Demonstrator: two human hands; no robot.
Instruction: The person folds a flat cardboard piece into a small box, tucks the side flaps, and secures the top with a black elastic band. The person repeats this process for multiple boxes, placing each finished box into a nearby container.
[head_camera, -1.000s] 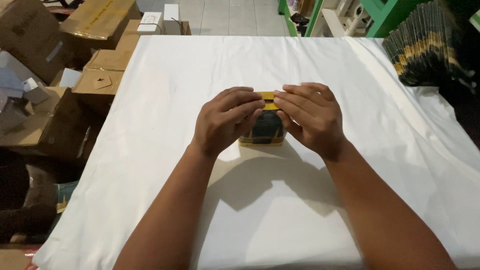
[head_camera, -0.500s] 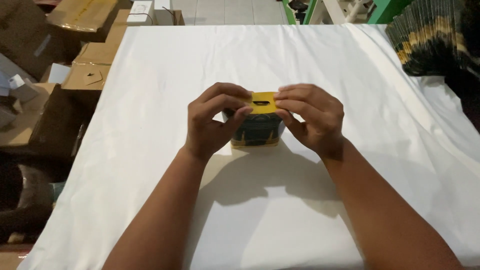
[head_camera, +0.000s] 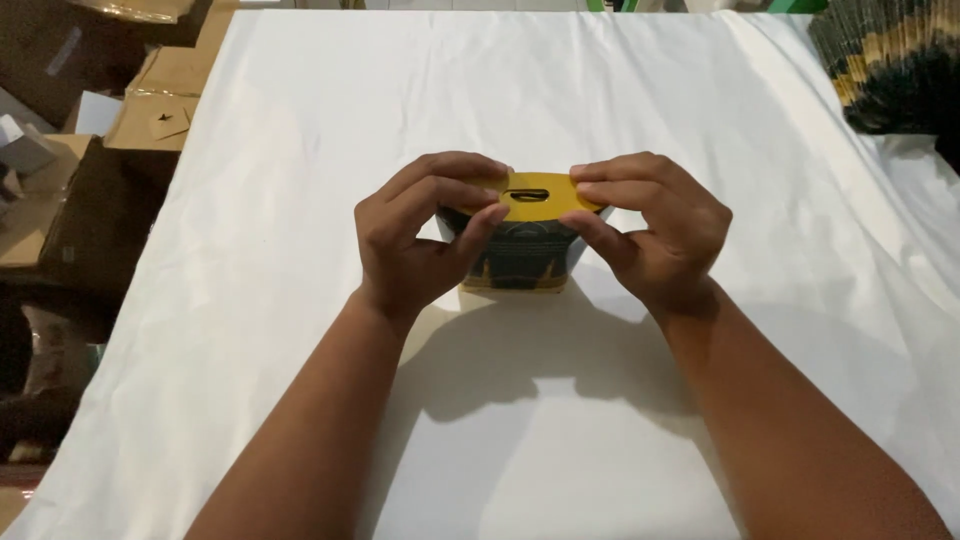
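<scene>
Left hand (head_camera: 420, 235): set at centre frame, palm turned inward, fingers curled toward the right hand, thumb angled across below them. Right hand (head_camera: 650, 235): mirrored opposite, fingers curled leftward, thumb extended beneath. Fingertips of the two hands are brought near one another, a small gap being left between. Both forearms are bare and extended from the lower edge, converging toward the wrists.
</scene>
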